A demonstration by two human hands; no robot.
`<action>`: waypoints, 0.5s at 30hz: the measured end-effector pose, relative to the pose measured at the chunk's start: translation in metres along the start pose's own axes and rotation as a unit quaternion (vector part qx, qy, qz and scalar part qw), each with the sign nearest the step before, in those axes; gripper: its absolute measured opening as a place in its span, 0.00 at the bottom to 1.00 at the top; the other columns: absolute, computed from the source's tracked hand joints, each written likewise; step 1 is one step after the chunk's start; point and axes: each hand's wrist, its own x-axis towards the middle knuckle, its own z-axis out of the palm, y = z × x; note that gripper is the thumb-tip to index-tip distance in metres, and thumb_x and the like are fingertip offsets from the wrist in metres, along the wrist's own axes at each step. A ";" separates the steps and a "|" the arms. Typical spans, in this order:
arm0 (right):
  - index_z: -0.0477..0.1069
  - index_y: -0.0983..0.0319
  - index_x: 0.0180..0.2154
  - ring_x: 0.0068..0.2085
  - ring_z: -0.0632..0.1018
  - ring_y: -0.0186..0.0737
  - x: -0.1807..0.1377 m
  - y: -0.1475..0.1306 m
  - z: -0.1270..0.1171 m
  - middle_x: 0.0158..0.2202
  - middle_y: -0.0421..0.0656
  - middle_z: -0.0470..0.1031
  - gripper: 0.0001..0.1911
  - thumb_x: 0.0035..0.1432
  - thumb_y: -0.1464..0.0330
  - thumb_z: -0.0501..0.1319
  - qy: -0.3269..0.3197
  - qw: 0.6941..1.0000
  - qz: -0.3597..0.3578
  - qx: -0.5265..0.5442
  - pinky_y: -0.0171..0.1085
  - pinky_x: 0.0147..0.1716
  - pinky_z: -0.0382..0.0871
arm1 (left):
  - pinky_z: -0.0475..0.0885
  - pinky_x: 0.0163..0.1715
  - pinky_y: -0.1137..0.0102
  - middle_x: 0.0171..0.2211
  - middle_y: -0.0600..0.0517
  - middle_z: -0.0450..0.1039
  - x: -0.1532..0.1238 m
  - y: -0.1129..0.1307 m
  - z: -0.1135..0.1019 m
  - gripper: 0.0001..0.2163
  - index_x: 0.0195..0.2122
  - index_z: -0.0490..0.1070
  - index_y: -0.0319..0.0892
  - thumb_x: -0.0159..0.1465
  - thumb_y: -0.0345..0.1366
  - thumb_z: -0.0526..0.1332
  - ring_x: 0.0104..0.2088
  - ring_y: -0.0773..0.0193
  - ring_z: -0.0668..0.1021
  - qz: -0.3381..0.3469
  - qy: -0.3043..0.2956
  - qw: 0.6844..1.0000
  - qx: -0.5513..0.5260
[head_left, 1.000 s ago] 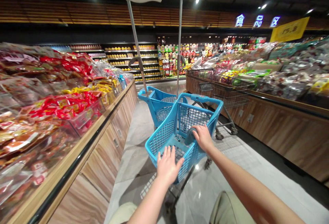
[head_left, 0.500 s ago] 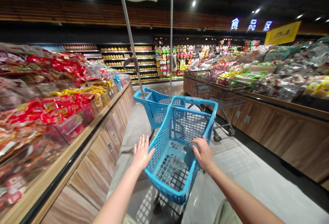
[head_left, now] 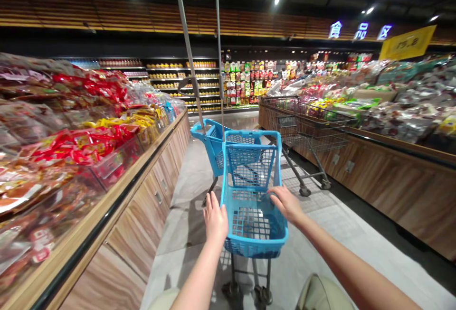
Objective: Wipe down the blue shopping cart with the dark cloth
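Note:
A blue plastic shopping cart [head_left: 255, 248] stands in front of me, its basket seen from above with nothing in it. My left hand [head_left: 215, 220] lies along the outer left side of the basket, fingers stretched forward. Across the right rim reaches my right hand [head_left: 286, 204], its fingers bent over to the inner wall. A grey-blue cloth [head_left: 265, 197] is barely visible under those fingers; most of it is hidden, and it blends with the blue plastic.
Another blue cart [head_left: 213, 151] with tall poles stands just beyond. A dark wire cart [head_left: 306, 127] is parked on the right. Wood-panelled bins [head_left: 142, 215] of packaged food line both sides. Stocked shelves [head_left: 183, 75] fill the far wall.
The near cart has turned from slanting to nearly straight ahead of me. Both hands stayed at its sides, and the right hand's cloth, plain before, is now mostly covered.

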 end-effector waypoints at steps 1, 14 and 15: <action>0.70 0.57 0.45 0.49 0.75 0.44 -0.015 -0.012 -0.001 0.45 0.44 0.76 0.12 0.67 0.63 0.50 -0.013 1.000 -0.013 0.012 0.57 0.60 0.57 | 0.55 0.62 0.47 0.68 0.33 0.46 0.001 -0.001 -0.002 0.27 0.68 0.43 0.34 0.69 0.36 0.43 0.68 0.48 0.53 -0.001 0.003 1.000 -0.001; 0.71 0.54 0.47 0.50 0.75 0.44 -0.033 -0.017 -0.020 0.46 0.43 0.77 0.11 0.65 0.63 0.55 -0.106 0.993 -0.040 0.019 0.60 0.62 0.50 | 0.51 0.63 0.45 0.70 0.35 0.40 -0.011 0.002 0.004 0.31 0.69 0.38 0.37 0.67 0.37 0.49 0.69 0.48 0.49 0.060 -0.048 0.996 0.037; 0.71 0.54 0.47 0.50 0.75 0.45 -0.023 -0.006 -0.021 0.46 0.43 0.77 0.11 0.65 0.63 0.54 -0.097 0.995 -0.021 0.016 0.61 0.62 0.50 | 0.51 0.63 0.45 0.70 0.35 0.39 -0.014 0.006 0.006 0.31 0.69 0.38 0.36 0.67 0.36 0.48 0.69 0.48 0.49 0.061 -0.050 0.996 0.036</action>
